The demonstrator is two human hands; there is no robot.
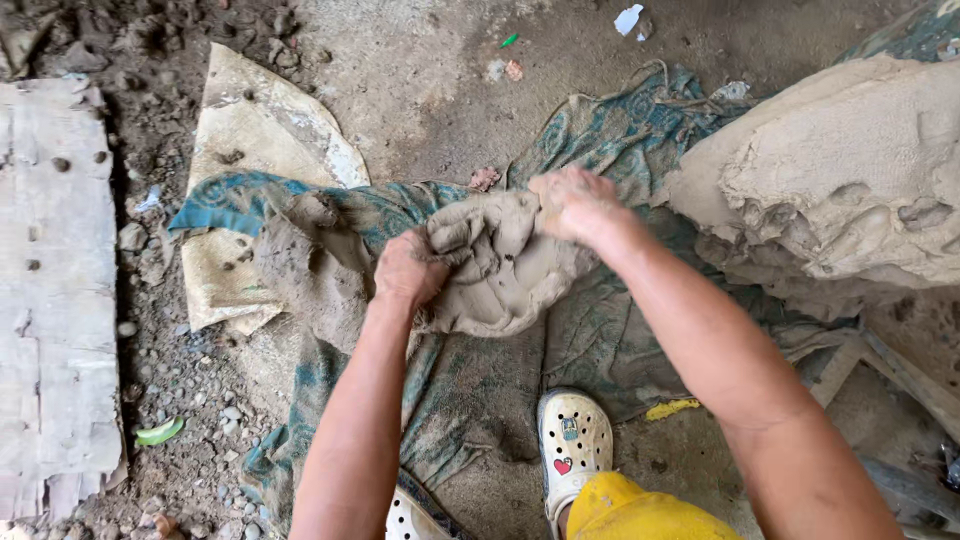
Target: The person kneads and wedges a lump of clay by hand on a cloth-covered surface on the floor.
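Both hands are deep in a lump of grey clay (500, 265) that sits on a teal patterned cloth (590, 340) spread over the dirt floor (440, 90). The left hand (408, 268) presses on the near left side of the lump, its fingers curled down into the soft mass; the right hand (572, 203) grips the far upper edge, fingers clamped together on the clay. Both are coated in the same grey mud, so exactly where skin ends and clay begins is hard to make out.

To the right, just beside the right forearm, rises a much bigger mound of clay (840, 180) — dented with finger marks and resting on the same cloth. A pale sack (260, 130) lies under the cloth's left end, and a worn board (55, 300) runs along the left edge. Below the hands a cream clog (573, 445) stands on the cloth, with a yellow trouser leg (640, 512) above it — a second clog (410, 518) just peeks in beside the left forearm.
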